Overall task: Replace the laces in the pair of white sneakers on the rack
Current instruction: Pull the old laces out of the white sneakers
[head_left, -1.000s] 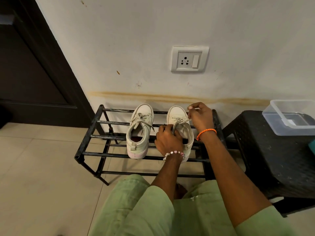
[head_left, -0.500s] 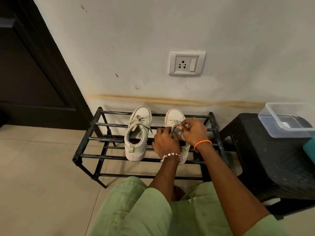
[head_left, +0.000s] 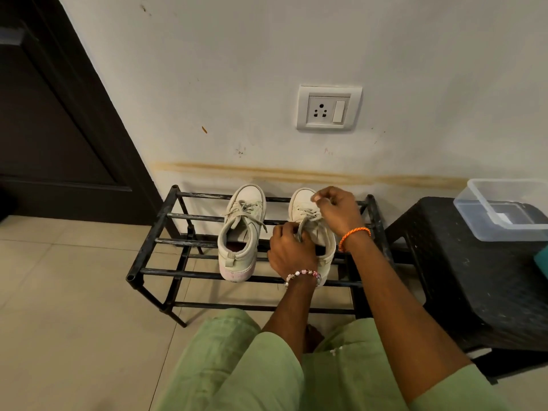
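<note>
On the rack (head_left: pixel 154 232), both hands pinch the right sneaker's (head_left: pixel 302 203) lace (head_left: pixel 302 225): left hand (head_left: pixel 292 250) low, right hand (head_left: pixel 336 210) higher.

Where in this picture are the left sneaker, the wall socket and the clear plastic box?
left sneaker (head_left: pixel 240 232), head view, on its inner side by the opening.
wall socket (head_left: pixel 328 108), head view, on its faceplate.
clear plastic box (head_left: pixel 486 230), head view, on its near wall.

Both hands reach forward, left hand (head_left: pixel 290 250) curled low, right hand (head_left: pixel 335 209) pinching higher.
</note>
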A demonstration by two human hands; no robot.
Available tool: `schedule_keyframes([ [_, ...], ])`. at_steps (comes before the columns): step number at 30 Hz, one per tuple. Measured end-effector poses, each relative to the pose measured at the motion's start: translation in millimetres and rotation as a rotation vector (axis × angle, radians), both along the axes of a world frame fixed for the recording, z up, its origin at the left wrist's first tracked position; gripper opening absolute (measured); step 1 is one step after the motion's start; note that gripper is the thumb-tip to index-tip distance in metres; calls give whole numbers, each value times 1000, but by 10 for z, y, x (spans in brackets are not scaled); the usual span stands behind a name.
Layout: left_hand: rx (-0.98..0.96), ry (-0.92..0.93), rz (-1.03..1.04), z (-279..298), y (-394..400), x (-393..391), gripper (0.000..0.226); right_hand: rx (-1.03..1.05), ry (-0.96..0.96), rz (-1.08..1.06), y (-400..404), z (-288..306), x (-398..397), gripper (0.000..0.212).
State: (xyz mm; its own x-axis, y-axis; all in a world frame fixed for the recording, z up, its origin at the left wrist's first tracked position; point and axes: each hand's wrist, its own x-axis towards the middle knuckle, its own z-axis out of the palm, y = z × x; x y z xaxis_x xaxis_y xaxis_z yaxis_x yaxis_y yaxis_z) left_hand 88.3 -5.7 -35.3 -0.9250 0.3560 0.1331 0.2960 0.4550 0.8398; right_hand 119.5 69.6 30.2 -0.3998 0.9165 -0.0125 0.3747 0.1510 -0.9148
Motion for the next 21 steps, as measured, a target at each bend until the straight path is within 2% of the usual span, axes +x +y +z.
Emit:
schedule_keyframes([
  [2,5,3,4,-5,1,0,17,245,-416,130,-24,-116,8,14],
  [4,2,5,-2,-17,8,-6,18,419,-694,200,-71,-171,21,19],
  [6,-14,9,-8,-28,18,-24,19,521,-795,196,-137,-183,9,22],
  [8,-35,18,-22,-37,18,-41,20,548,-808,158,-202,-214,24,22],
  [11,-53,16,-50,-24,2,-47,22,495,-729,102,-272,-260,122,20],
  [14,-43,6,-50,1,-11,-31,23,362,-555,33,-297,-287,251,17],
  [18,-42,-1,-45,21,-20,-14,23,14,-58,-74,-272,-191,334,9],
  [21,-42,0,-45,31,-29,-12,22,-149,171,-115,-187,-98,321,10],
])
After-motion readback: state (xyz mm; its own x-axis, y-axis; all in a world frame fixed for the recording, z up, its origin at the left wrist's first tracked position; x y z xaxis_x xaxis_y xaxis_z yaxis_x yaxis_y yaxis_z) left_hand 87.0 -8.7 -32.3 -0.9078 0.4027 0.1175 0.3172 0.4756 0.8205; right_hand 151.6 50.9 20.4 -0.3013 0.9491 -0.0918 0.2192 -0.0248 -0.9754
